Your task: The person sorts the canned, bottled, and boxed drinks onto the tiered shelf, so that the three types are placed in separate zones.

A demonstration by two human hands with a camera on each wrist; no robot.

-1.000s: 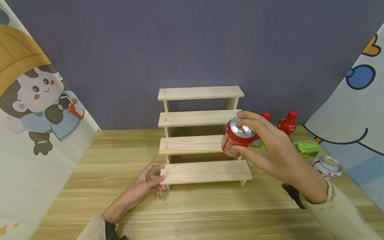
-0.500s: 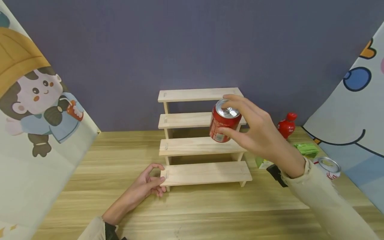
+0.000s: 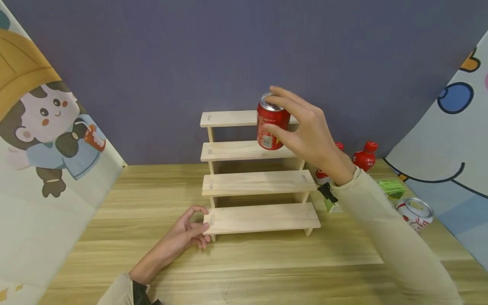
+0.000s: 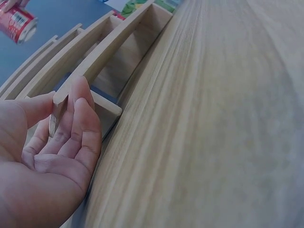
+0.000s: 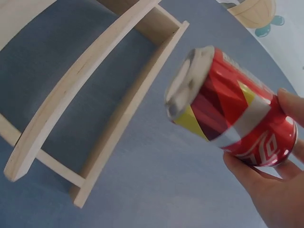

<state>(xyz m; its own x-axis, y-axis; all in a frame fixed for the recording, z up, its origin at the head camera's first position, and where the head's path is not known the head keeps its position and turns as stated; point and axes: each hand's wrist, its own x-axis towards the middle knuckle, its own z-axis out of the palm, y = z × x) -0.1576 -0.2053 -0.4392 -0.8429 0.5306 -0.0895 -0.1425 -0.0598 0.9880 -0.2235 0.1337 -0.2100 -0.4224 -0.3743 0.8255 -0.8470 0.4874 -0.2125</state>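
A red soda can (image 3: 272, 123) with a silver top is held in my right hand (image 3: 305, 131), thumb on one side and fingers on the other. It hangs in the air in front of the upper two steps of a four-tier wooden rack (image 3: 259, 220). The right wrist view shows the can (image 5: 237, 109) tilted, apart from the wooden boards. My left hand (image 3: 187, 233) pinches the left end of the lowest step. In the left wrist view the thumb and fingers of that hand (image 4: 61, 156) grip the board's corner.
Right of the rack stand red-capped bottles (image 3: 364, 156), partly behind my right arm. A green packet (image 3: 392, 188) and a white can (image 3: 414, 213) are farther right. A dark wall panel (image 3: 164, 84) rises behind the rack, with printed side panels left and right.
My right hand has carried the red can up and to the left, from beside the lower steps to the upper ones. The left hand has stayed on the lowest step.
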